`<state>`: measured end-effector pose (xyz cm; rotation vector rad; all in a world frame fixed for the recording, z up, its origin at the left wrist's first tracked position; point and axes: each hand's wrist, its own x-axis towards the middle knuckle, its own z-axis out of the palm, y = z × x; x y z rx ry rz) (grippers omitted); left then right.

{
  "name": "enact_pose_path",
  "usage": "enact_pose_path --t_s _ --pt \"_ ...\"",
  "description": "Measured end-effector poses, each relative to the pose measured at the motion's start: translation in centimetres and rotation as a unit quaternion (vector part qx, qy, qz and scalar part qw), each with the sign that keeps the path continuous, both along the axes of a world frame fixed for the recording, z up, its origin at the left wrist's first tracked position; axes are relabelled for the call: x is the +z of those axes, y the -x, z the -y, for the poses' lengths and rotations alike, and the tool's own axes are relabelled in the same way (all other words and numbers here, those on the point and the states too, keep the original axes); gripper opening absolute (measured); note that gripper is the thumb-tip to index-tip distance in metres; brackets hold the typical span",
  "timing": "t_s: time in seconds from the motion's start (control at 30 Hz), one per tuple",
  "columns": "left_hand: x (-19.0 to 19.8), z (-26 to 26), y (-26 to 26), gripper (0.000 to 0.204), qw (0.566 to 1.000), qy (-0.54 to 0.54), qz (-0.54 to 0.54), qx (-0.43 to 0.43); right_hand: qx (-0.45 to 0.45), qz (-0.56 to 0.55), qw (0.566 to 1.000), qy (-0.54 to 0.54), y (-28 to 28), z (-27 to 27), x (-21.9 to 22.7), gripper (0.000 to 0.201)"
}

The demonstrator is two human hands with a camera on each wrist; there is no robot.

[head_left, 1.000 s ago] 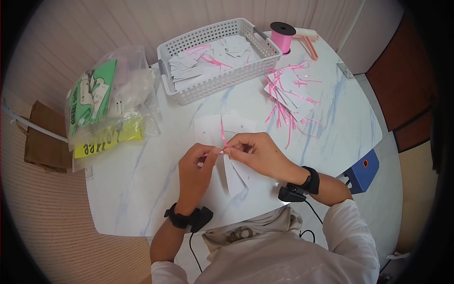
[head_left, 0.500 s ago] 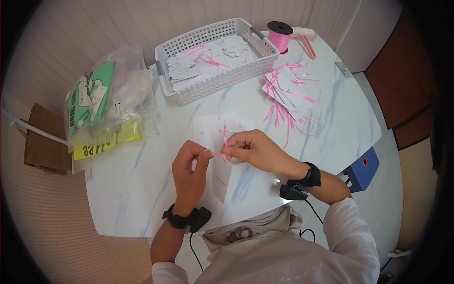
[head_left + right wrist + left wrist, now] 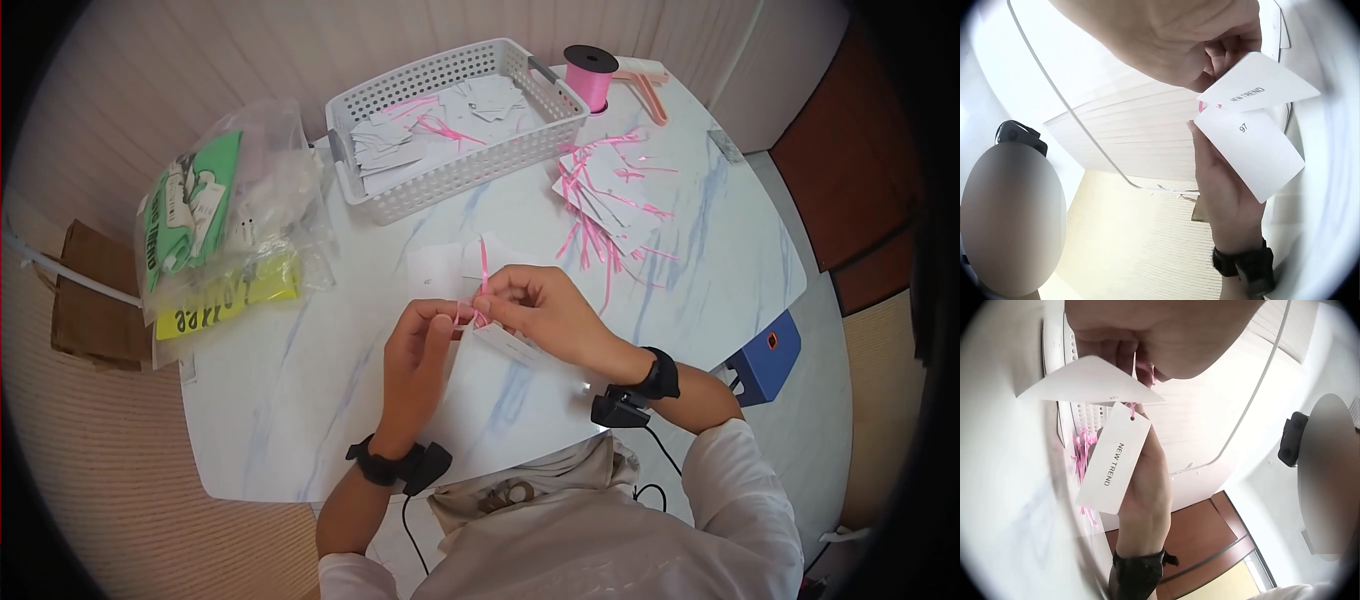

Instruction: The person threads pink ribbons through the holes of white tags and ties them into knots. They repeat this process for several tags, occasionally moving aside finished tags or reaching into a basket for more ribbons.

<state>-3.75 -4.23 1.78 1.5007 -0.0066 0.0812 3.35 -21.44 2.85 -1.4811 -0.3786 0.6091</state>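
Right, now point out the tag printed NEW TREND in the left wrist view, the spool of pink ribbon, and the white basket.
NEW TREND tag [image 3: 1114,459]: left wrist view, middle of its printed face.
Spool [image 3: 588,88]: head view, on the wound ribbon.
White basket [image 3: 480,166]: head view, near side wall.

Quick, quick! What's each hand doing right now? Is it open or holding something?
Left hand: at the pink ribbon, but whether it grips it can't be told.
Right hand: closed, pinching the ribbon.
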Motion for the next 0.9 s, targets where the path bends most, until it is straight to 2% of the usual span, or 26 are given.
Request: enact_pose_path --t_s 0.07,0.1,0.17,0.2,0.27,0.3,0.37,0.47,0.6,0.67,0.7,0.77,0.9 --pt "0.1 0.2 0.2 0.03 0.999 0.031 0.018 -0.02 -0.021 -0.013 0.999 -0.02 0.1 0.0 0.3 0.018" --pt "0.2 0.3 0.2 0.03 0.999 0.031 0.018 -0.02 -0.022 -0.013 0.999 -0.02 0.1 -0.1 0.4 0.018" --pt "0.5 0.5 0.2 0.06 0.995 -0.078 0.034 -0.053 -0.045 -0.014 0.998 -0.041 0.5 -0.2 0.5 0.017" --pt "0.3 0.6 0.3 0.06 0.995 -0.078 0.034 -0.054 -0.046 -0.014 0.998 -0.041 0.6 -0.3 0.3 0.017" --pt "-0.1 0.8 0.5 0.084 0.99 -0.128 0.002 -0.064 -0.049 0.003 0.998 -0.043 0.6 -0.3 -0.2 0.016" --pt "-0.1 0.9 0.5 0.084 0.99 -0.128 0.001 -0.064 -0.049 0.002 0.998 -0.043 0.8 -0.3 -0.2 0.016" --pt "0.0 1.0 0.5 0.094 0.989 -0.119 0.064 -0.058 -0.075 0.09 0.993 0.013 1.0 -0.3 0.1 0.015" --pt "-0.4 1.1 0.6 0.098 0.995 -0.06 0.041 -0.075 -0.076 0.146 0.984 0.068 1.4 -0.3 0.6 0.014" --pt "-1.0 1.5 0.6 0.084 0.995 -0.086 0.034 -0.029 -0.081 0.154 0.984 0.026 1.2 -0.3 0.2 0.014" --pt "-0.7 1.2 0.6 0.056 0.996 -0.082 -0.015 -0.036 -0.075 0.074 0.994 -0.03 0.5 -0.3 -0.2 0.014" --pt "-0.5 1.3 0.7 0.056 0.996 -0.082 -0.015 -0.036 -0.075 0.074 0.994 -0.03 0.4 -0.2 -0.2 0.014" --pt "-0.2 1.4 0.8 0.033 0.994 -0.053 -0.089 -0.046 -0.072 0.018 0.996 -0.059 0.3 -0.2 -0.1 0.015" --pt "-0.8 1.0 0.7 0.026 0.99 -0.119 -0.067 -0.044 -0.041 -0.003 0.999 -0.027 0.2 0.2 0.5 0.015"
